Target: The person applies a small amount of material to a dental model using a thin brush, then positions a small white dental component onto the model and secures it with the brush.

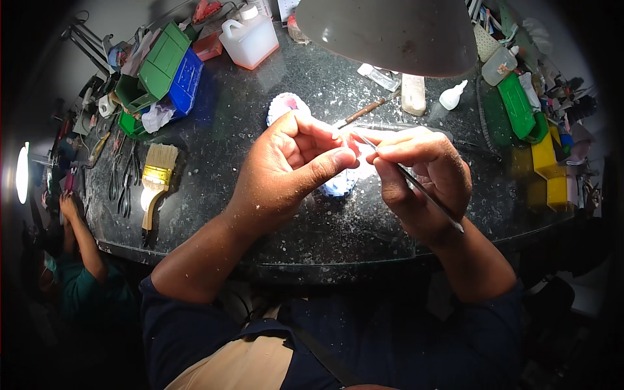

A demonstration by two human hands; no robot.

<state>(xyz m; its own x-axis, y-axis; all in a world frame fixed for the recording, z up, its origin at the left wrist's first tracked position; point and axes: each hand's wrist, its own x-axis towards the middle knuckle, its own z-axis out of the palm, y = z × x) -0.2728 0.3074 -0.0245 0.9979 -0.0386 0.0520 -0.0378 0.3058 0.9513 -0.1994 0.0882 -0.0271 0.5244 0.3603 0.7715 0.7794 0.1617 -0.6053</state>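
Over the middle of the workbench (214, 214), my left hand (276, 166) is closed, pinching a small pinkish piece (351, 144) between thumb and fingers; glare washes out its shape. Held like a pen in my right hand (426, 172) is a slim metal carving tool (429, 198), its thin tip angled toward that piece. Behind my left hand lies a whitish-blue, scalloped dental cast (286, 105) with pink inside, partly covered by my fingers. Another bluish-white form (338, 187) rests beneath my hands, mostly hidden.
A grey lamp shade (390, 32) hangs low at the back. Further back lie a brown-handled tool (372, 110), a pale block (413, 95) and a white squeeze bottle (453, 95). A wide brush (158, 175) and pliers (127, 179) lie left, near bins (185, 78). Another person (84, 273) sits far left.
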